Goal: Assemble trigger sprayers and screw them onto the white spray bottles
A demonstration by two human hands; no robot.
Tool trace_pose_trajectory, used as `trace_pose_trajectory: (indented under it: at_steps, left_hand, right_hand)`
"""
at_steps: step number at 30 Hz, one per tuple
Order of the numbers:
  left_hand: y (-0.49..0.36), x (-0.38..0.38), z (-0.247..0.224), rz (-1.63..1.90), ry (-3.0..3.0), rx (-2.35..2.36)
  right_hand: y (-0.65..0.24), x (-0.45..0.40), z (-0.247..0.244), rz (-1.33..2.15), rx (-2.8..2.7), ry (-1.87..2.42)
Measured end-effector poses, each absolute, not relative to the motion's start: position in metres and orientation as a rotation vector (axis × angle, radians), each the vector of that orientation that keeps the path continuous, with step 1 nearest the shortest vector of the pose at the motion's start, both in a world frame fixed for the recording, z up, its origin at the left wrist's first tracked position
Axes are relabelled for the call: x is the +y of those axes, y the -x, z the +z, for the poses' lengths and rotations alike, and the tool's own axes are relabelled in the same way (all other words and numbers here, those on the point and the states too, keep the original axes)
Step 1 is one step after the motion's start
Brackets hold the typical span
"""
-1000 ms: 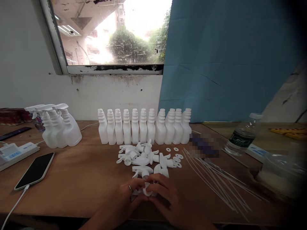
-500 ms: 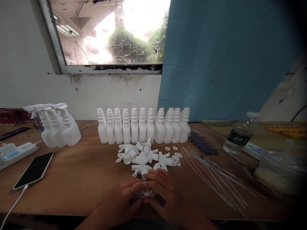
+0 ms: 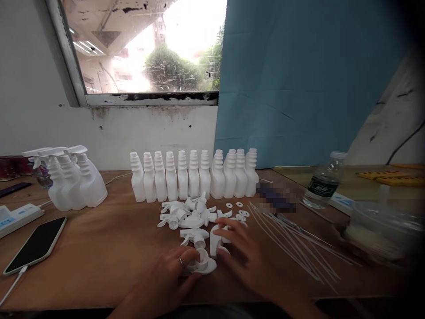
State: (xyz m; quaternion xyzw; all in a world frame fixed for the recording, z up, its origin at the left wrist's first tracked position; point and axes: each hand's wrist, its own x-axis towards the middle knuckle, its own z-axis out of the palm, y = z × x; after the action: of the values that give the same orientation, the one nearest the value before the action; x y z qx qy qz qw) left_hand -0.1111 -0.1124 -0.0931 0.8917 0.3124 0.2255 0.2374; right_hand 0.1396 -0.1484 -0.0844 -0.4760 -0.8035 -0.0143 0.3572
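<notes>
My left hand (image 3: 177, 268) is closed around a white spray head (image 3: 204, 265), whose round collar faces up. To its right, my right hand (image 3: 241, 252) has its fingers apart, beside another white spray head (image 3: 215, 240). A pile of white spray heads (image 3: 192, 221) lies just beyond both hands. Small white ring washers (image 3: 241, 215) are scattered right of the pile. Behind stands a row of several open white bottles (image 3: 182, 179). White thin tubes (image 3: 292, 243) lie to the right.
Bottles with spray heads (image 3: 76, 181) stand at the left, near a phone (image 3: 36, 243) and a power strip (image 3: 21, 219). A water bottle (image 3: 322, 184) and a clear plastic container (image 3: 375, 230) are at the right.
My right hand has left the spray head in my left hand, moved right and opened. The view has shifted slightly to the right.
</notes>
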Motion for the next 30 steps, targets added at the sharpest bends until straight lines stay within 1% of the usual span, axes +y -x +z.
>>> trace_pose_trajectory:
  at_steps: [2, 5, 7, 8, 10, 15, 20, 23, 25, 26, 28, 30]
  left_hand:
    - [0.111, -0.113, -0.091, 0.577, -2.458, 0.868]
    - [0.112, -0.114, -0.089, 0.554, -2.480, 0.864]
    - [0.112, -0.115, -0.089, 0.569, -2.498, 0.851]
    - [0.112, -0.115, -0.090, 0.583, -2.508, 0.849]
    - [0.112, -0.115, -0.090, 0.606, -2.521, 0.849]
    - [0.111, -0.115, -0.089, 0.637, -2.533, 0.840]
    - [0.113, -0.115, -0.094, 0.666, -2.406, 0.911]
    - [0.114, -0.114, -0.098, 0.675, -2.316, 0.961]
    - [0.114, -0.112, -0.101, 0.666, -2.258, 0.967]
    - [0.114, -0.111, -0.102, 0.657, -2.237, 0.971]
    - [0.113, -0.109, -0.104, 0.651, -2.223, 0.979]
    - [0.113, -0.108, -0.107, 0.671, -2.234, 0.969]
  right_hand:
    - [-0.168, -0.142, -0.079, -0.163, -2.019, 1.385]
    - [-0.223, -0.137, -0.073, -0.276, -1.851, 1.893]
    - [-0.255, -0.135, -0.072, -0.217, -1.682, 2.319]
    - [-0.267, -0.134, -0.072, -0.177, -1.613, 2.420]
    - [-0.281, -0.132, -0.073, -0.119, -1.549, 2.500]
    - [-0.283, -0.124, -0.080, -0.038, -1.500, 2.446]
    - [-0.271, -0.131, -0.059, -0.100, -1.387, 2.301]
    - [-0.236, -0.139, -0.036, -0.058, -1.341, 1.977]
    - [-0.199, -0.142, -0.022, 0.304, -1.209, 1.253]
    - [-0.179, -0.141, -0.016, 0.525, -1.170, 1.037]
    - [-0.138, -0.137, -0.010, 0.908, -1.084, 0.828]
    - [-0.104, -0.129, -0.010, 1.121, -1.029, 0.705]
